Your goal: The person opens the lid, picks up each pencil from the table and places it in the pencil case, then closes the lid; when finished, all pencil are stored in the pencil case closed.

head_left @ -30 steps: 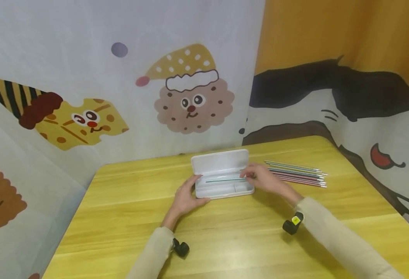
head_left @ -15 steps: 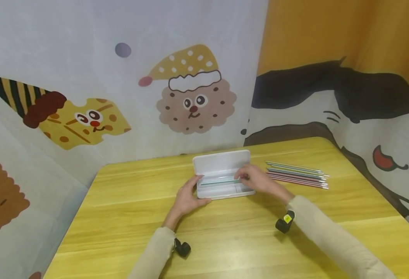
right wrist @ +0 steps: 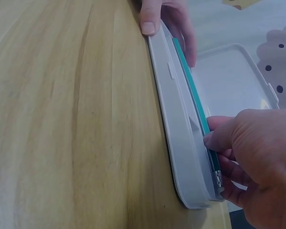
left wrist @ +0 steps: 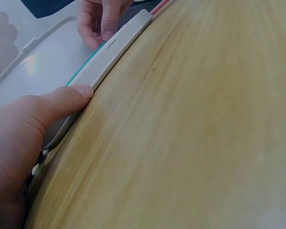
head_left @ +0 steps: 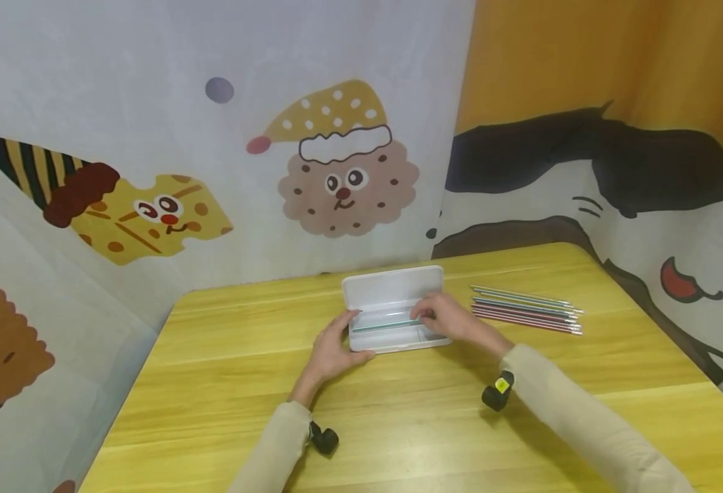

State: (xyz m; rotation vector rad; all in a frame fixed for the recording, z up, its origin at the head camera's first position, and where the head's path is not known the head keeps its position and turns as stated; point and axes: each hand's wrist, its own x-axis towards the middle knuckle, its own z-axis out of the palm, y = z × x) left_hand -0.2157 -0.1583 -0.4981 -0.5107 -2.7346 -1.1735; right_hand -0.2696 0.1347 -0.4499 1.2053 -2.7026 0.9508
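A white pencil case [head_left: 392, 286] stands with its lid raised at the back of the table. My left hand [head_left: 329, 349] grips its left end, thumb on the front edge and fingers round the far side. In the right wrist view, a green pencil [right wrist: 196, 93] with a metal-banded eraser end lies lengthwise along the case's long compartment. Thumb and fingers of my right hand [head_left: 446, 317] pinch that pencil near its eraser end. In the left wrist view the pencil's green edge shows just behind the front wall of the case [left wrist: 117, 47].
Several pencils [head_left: 524, 311], in dark red, dark and lighter colours, lie side by side right of the case, eraser ends to the right. Behind the wooden table [head_left: 398, 424] hangs a cartoon-printed curtain [head_left: 250, 226]. Each wrist wears a small black camera [head_left: 323, 439].
My right hand has moved left and slightly down with the green pencil, bringing it lower into the case. The left hand keeps its grip on the case; the view has shifted slightly.
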